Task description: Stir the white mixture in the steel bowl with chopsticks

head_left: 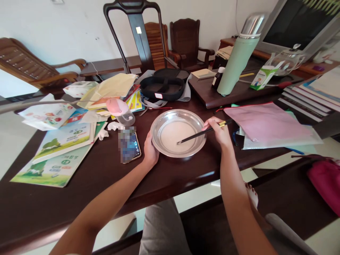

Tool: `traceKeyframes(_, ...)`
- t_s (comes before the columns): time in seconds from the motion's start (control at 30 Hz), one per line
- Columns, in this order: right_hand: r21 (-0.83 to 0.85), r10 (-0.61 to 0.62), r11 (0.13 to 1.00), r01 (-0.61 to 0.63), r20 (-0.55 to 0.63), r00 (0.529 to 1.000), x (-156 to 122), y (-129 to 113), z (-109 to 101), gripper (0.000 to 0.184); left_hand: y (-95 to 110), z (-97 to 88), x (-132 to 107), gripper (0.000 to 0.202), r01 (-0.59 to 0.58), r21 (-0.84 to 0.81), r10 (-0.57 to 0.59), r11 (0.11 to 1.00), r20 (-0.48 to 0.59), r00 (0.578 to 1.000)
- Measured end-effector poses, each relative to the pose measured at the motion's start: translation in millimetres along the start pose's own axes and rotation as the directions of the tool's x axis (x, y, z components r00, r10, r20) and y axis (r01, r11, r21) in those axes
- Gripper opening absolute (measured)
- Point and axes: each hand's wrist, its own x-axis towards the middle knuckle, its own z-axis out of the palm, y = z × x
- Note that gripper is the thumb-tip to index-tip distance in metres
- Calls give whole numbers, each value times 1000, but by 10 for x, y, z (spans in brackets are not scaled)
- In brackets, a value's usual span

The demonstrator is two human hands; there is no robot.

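A round metal plate (196,122) holding a pale, milky batter sits on the dark wooden table (172,173) in front of me. My left hand (150,150) grips the plate's near left rim, fingers closed on it. My right hand (219,129) is closed around a pair of dark chopsticks (198,134) with gold-banded tops. Their tips dip into the batter near the plate's centre.
A phone (129,146) lies just left of the plate, with a pink-lidded cup (120,110) behind it. Books and papers (62,141) cover the left side. A black bag (163,85) and a green thermos (237,56) stand behind; a pink folder (268,125) lies on the right.
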Motion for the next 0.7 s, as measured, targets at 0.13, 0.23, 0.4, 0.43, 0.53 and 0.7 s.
traceKeyframes(0.13,-34,-26,999,26,-11,1000,10,-8,-4,60,1,-3,1,33,5,-3,-5,1000,4,1000)
traceKeyframes(0.23,-3,-44,999,44,-96,994,20,11,-33,59,1,-2,0,34,2,-1,-2,1000,5,1000)
traceKeyframes(0.4,9,-19,1000,19,35,999,10,29,-18,57,-3,0,0,38,-11,-9,11,1000,14,1000)
traceKeyframes(0.43,-3,-27,1000,27,33,999,13,33,-15,57,-5,-1,1,38,-10,-12,10,1000,11,1000)
traceKeyframes(0.53,-14,-57,998,56,-77,995,31,48,-28,57,-9,-7,4,38,1,-10,-1,1000,-4,1000)
traceKeyframes(0.7,13,-16,1000,16,-23,1000,17,37,-20,60,-20,-19,12,39,0,-10,0,1000,-5,1000)
